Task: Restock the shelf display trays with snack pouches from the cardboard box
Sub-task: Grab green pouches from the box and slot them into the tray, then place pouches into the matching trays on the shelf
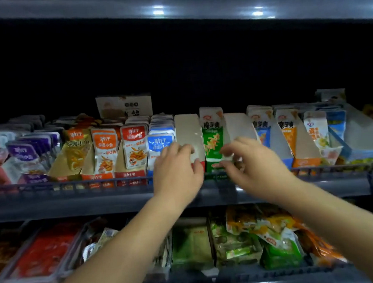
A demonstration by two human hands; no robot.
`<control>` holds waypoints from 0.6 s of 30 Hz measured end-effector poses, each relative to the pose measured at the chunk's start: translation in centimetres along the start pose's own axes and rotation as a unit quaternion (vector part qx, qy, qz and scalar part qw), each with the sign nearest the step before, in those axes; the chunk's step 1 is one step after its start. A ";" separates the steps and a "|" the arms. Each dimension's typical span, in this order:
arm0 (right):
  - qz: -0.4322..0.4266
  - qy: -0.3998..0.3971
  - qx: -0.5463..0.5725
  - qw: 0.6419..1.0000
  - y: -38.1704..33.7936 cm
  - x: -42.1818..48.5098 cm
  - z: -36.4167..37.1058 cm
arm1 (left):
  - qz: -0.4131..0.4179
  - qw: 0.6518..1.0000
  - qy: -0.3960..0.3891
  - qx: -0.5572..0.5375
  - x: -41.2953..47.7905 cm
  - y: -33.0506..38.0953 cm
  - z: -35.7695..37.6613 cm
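A green-fronted cardboard display tray (pixel 188 130) sits on the middle shelf with tall white side walls. One green snack pouch (pixel 213 139) stands upright inside it. My left hand (pixel 176 166) grips the front of the tray's left wall, fingers over its edge and thumb below. My right hand (pixel 251 158) has its fingers and thumb curled round the front of the tray's right wall (pixel 239 126), right beside the green pouch. Blur hides the exact fingertip contact. The cardboard supply box is not in view.
Neighbouring trays hold blue (pixel 160 141), red (pixel 134 143) and orange (pixel 104 147) pouches on the left, and orange (pixel 288 131) and blue pouches on the right. A wire rail (pixel 84 184) runs along the shelf's front. The lower shelf (pixel 275 234) holds loose green and orange packs.
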State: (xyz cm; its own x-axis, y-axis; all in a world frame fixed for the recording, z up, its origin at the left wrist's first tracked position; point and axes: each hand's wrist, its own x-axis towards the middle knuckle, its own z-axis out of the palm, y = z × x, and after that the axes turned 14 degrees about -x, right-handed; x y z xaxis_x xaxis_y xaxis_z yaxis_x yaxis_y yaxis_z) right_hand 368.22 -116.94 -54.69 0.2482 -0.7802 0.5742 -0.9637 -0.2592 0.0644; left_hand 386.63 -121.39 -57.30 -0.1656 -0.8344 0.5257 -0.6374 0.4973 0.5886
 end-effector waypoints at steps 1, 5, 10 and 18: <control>-0.004 -0.012 0.010 1.000 -0.9 -1.8 0.1 | 0.003 1.000 0.004 0.003 -1.0 -0.5 -0.6; -0.019 -0.072 0.046 0.996 -4.4 -8.9 4.0 | -0.028 0.999 -0.030 0.017 -6.9 -4.5 -1.8; -0.042 -0.277 0.065 0.958 -9.1 -19.1 12.7 | -0.135 0.982 -0.103 0.081 -17.4 -13.1 -0.8; 0.051 -0.497 0.084 0.862 -12.6 -29.6 22.8 | -0.350 0.904 -0.234 0.070 -29.1 -21.3 2.5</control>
State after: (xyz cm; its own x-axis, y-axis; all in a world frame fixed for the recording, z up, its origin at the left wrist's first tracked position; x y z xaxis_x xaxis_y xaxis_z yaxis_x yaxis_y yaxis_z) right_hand 375.22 -103.57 -91.13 0.2052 -0.8849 -0.4181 -0.9784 -0.1740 -0.1118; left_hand 403.16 -108.31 -86.68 0.0360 -0.9584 -0.2833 -0.7929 -0.2000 0.5756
